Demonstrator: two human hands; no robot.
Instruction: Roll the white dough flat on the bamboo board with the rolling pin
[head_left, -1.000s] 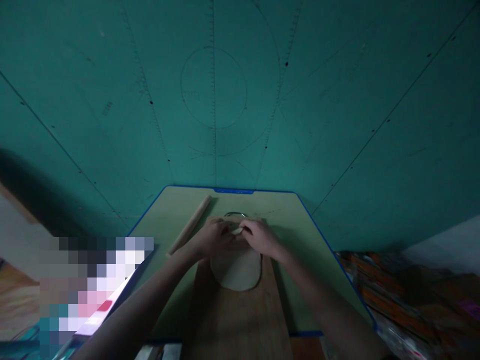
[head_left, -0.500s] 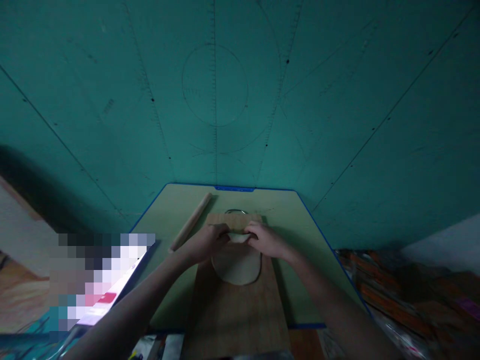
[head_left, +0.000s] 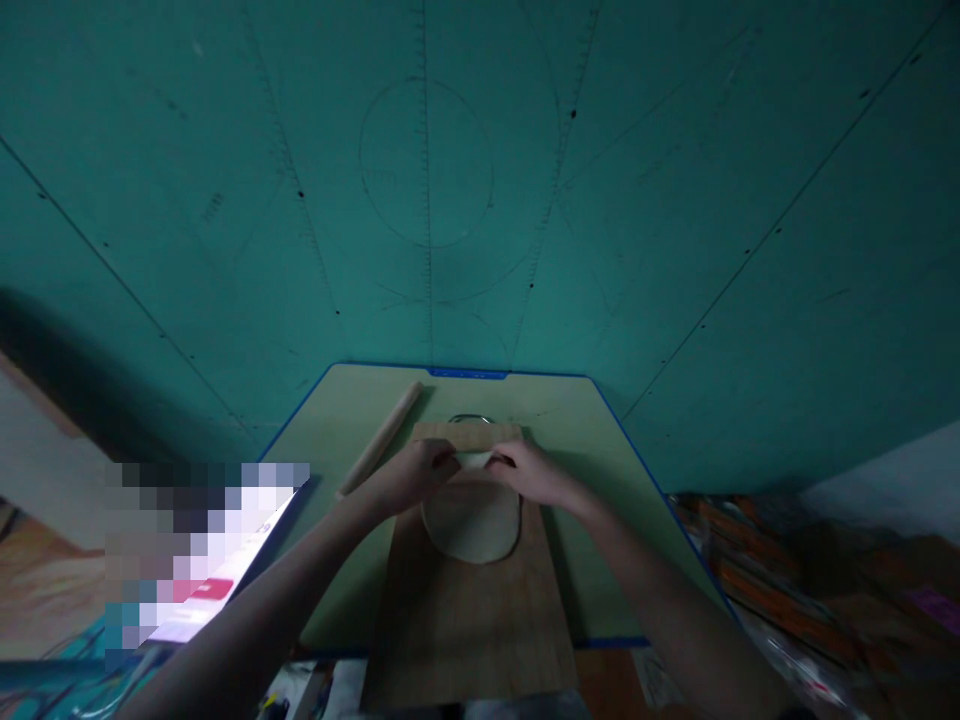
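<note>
A flat, rounded sheet of dough (head_left: 472, 522) lies on a wooden cutting board (head_left: 472, 625). My left hand (head_left: 421, 474) pinches the far edge of the dough on its left side. Opposite it, my right hand (head_left: 529, 470) grips the same edge on the right, fingers closed. Between the two hands that far edge is lifted off the board, while the near part rests flat. Some fingertips are hidden under or behind the dough. To the left of my left hand lies a wooden rolling pin (head_left: 381, 440).
The board rests on a pale table (head_left: 592, 560) with a blue rim, against a green wall (head_left: 465, 180) with drawn lines and circles. A metal handle (head_left: 471, 418) tops the board. A lit screen (head_left: 217, 580), partly pixelated, stands at left. Clutter (head_left: 795, 590) lies at right.
Both hands have raised the far edge of the dough slightly and turned a little at the wrists. The rolling pin and the board stay in place; the view has shifted slightly.
</note>
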